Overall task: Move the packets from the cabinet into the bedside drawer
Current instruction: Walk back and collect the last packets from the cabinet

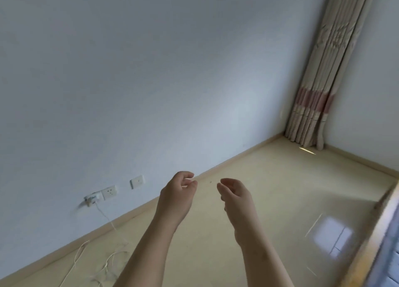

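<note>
Over the floor (272,185), left hand (177,192) and right hand (235,195) hover, loosely curled.

This is a room in a home: a plain pale wall (151,70), a glossy beige floor (269,189) and a pleated curtain (319,81) gathered in the far right corner. 3 socket plates (109,192) sit low on the left wall. A blurred wooden bed frame (367,239) edges the near right.
</note>
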A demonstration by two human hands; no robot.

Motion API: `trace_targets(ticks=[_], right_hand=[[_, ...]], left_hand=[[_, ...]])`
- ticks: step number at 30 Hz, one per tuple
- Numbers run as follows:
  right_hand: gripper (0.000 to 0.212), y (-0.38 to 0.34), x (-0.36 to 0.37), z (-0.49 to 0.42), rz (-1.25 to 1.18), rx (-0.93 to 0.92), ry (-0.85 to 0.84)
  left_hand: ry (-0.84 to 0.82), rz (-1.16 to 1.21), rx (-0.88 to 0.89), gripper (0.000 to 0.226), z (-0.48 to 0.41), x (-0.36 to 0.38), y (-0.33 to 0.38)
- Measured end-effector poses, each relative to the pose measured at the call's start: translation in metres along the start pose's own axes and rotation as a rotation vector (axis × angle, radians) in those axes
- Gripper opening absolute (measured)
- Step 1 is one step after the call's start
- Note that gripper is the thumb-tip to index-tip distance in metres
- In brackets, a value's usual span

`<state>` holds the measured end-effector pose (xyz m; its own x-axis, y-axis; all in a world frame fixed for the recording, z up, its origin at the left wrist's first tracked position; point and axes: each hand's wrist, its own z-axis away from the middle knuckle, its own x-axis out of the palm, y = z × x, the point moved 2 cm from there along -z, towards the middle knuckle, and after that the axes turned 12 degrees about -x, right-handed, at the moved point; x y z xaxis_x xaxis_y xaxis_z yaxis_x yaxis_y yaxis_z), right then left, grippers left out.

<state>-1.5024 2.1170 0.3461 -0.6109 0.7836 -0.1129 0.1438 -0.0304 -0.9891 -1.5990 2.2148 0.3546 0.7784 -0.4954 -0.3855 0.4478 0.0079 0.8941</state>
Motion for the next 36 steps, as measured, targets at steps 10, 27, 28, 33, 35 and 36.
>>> trace_targets(ticks=[10, 27, 28, 33, 35, 36], right_hand=[[0.016, 0.02, -0.036, -0.231, -0.005, 0.069, 0.31], [0.007, 0.081, -0.298, -0.549, -0.015, 0.063, 0.679], [0.007, 0.086, -0.311, -0.564, -0.014, 0.075, 0.692], [0.007, 0.11, -0.393, -0.673, 0.054, 0.077, 0.683], [0.007, 0.12, -0.428, -0.715, 0.087, 0.074, 0.692], [0.008, 0.123, -0.446, -0.734, 0.099, 0.066, 0.706]], left_hand=[[-0.241, -0.035, 0.107, 0.014, -0.229, 0.103, 0.117], [-0.591, -0.076, 0.207, 0.012, -0.451, 0.466, 0.326], [-0.606, -0.08, 0.2, 0.012, -0.46, 0.486, 0.335], [-0.64, -0.039, 0.25, 0.013, -0.519, 0.6, 0.399], [-0.674, -0.038, 0.268, 0.012, -0.543, 0.648, 0.422], [-0.698, -0.033, 0.274, 0.012, -0.555, 0.672, 0.432]])
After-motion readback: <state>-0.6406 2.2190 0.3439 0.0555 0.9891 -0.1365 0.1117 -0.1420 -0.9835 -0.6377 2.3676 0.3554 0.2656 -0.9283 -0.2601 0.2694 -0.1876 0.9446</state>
